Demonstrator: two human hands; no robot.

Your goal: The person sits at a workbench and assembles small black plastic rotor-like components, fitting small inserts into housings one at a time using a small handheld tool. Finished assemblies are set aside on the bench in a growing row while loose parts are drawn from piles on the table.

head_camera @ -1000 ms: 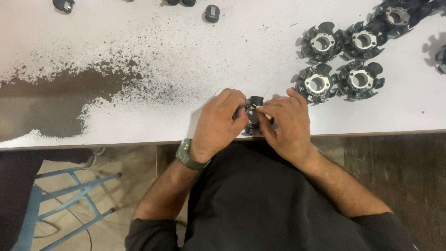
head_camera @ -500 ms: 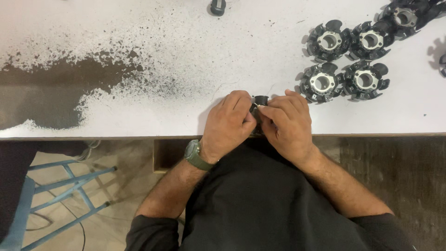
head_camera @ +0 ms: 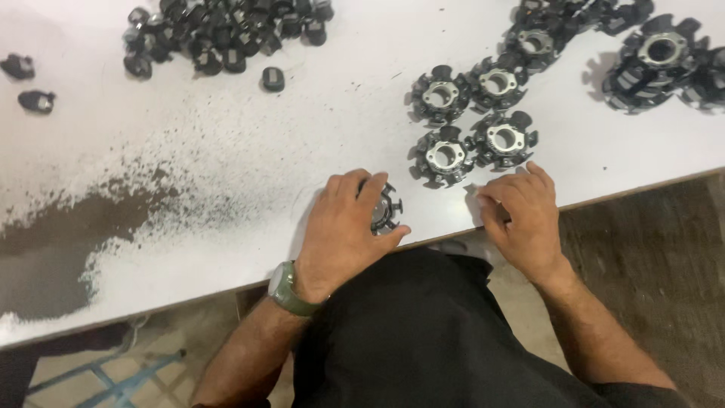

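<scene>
My left hand [head_camera: 349,228] grips a round black toothed part with a silver centre [head_camera: 384,209] and holds it down on the white table [head_camera: 226,151] near the front edge. A green watch [head_camera: 285,289] is on that wrist. My right hand [head_camera: 522,215] rests on the table edge to the right, fingers curled and a little apart, holding nothing. Just beyond it lie several finished black toothed rings with silver hubs [head_camera: 447,155].
A heap of small black pieces [head_camera: 219,34] lies at the far left, with two stray ones [head_camera: 30,83] further left. More toothed rings [head_camera: 653,60] are stacked at the far right. Dark worn paint [head_camera: 68,234] marks the table's left. A blue stool frame [head_camera: 113,374] stands below.
Both hands were together on the black part at the edge. Now my right hand has let go and moved right; my left alone holds the part. The view has shifted to show more of the table.
</scene>
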